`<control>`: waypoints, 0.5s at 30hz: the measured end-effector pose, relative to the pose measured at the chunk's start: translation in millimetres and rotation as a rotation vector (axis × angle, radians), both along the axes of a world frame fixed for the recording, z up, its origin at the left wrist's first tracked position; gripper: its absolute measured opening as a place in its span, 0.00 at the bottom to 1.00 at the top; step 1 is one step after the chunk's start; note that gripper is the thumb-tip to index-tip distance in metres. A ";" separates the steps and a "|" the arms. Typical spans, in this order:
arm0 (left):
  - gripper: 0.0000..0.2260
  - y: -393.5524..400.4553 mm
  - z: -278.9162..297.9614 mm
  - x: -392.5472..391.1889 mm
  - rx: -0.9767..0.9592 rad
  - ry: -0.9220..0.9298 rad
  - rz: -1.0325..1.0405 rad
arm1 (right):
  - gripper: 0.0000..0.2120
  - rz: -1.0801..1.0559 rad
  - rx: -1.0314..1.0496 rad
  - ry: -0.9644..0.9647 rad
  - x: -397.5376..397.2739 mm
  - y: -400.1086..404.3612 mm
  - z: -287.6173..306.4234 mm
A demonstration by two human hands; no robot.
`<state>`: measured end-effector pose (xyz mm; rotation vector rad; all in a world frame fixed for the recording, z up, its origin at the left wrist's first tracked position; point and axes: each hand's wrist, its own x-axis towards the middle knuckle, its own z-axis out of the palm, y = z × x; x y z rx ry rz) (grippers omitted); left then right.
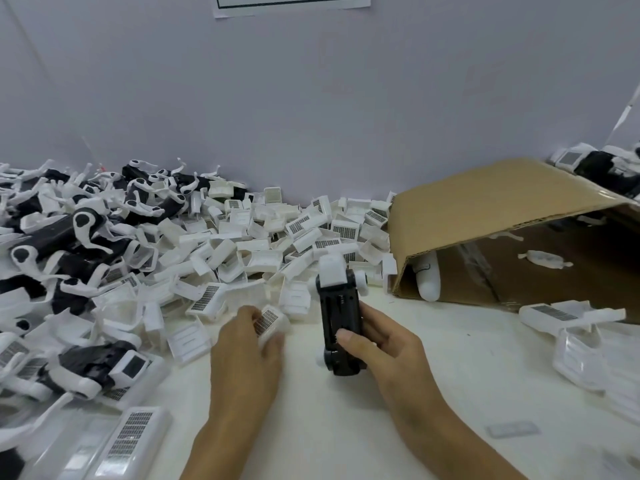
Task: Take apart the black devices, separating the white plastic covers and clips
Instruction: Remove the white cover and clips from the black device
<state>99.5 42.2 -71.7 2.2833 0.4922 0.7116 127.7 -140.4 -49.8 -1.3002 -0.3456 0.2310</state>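
My right hand (377, 344) grips a black device (337, 317) that stands lengthwise on the white table, thumb on its top face. A white plastic part (332, 270) still sits on the device's far end. My left hand (247, 348) holds a small white cover (272, 322) with a dark grid label, just left of the device. Behind both hands lies a heap of loose white covers (263, 237). At the far left is a pile of black devices with white clips (69, 237).
An open cardboard box (485, 209) lies on its side at the right, with white pieces inside. More white parts (571, 317) lie in front of it. Long white housings (131, 441) sit at the lower left. A grey wall (311, 98) closes the back.
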 end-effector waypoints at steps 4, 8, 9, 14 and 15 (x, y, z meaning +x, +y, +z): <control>0.13 -9.2 18.8 -5.2 -0.472 -0.307 -0.141 | 0.14 -0.011 0.020 0.016 3.3 -1.0 -1.3; 0.18 -21.9 31.9 -11.5 -0.704 -0.421 -0.349 | 0.17 -0.032 0.018 0.001 5.4 -0.4 -4.5; 0.18 -25.5 33.4 -11.7 -0.719 -0.433 -0.369 | 0.18 -0.029 0.016 -0.008 5.6 -0.4 -5.3; 0.24 -35.9 29.5 -11.8 -0.727 -0.397 -0.351 | 0.17 0.026 0.045 -0.009 7.0 -0.4 -3.4; 0.25 -38.0 27.8 -11.9 -0.727 -0.375 -0.343 | 0.17 0.033 0.052 0.002 6.7 -0.5 -3.1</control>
